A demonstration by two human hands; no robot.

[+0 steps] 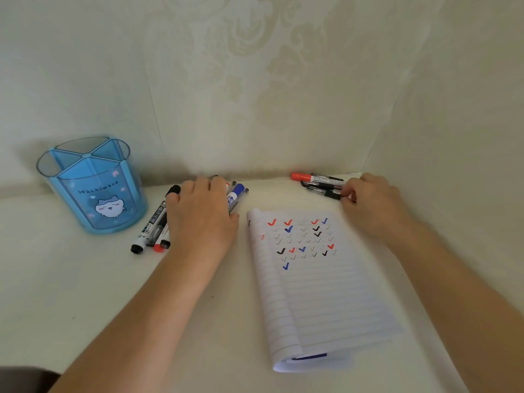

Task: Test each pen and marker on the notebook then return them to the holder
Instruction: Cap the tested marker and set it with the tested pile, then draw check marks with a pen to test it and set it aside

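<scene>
A lined notebook [317,285] lies open on the white table, its upper page covered with red, blue and black check marks. The blue pen holder [93,191] stands empty at the left. Between them lies a pile of pens and markers [154,225]; my left hand [201,219] rests on top of it with fingers spread, covering its middle. A blue-capped marker [236,192] sticks out to the right of that hand. At the back right lie a red-capped marker [309,177] and black pens [323,190]. My right hand [371,202] pinches the end of one black pen.
The wall [255,80] rises directly behind the table, and a side wall [467,123] closes in on the right. The table surface [85,293] extends toward me on the left of the notebook.
</scene>
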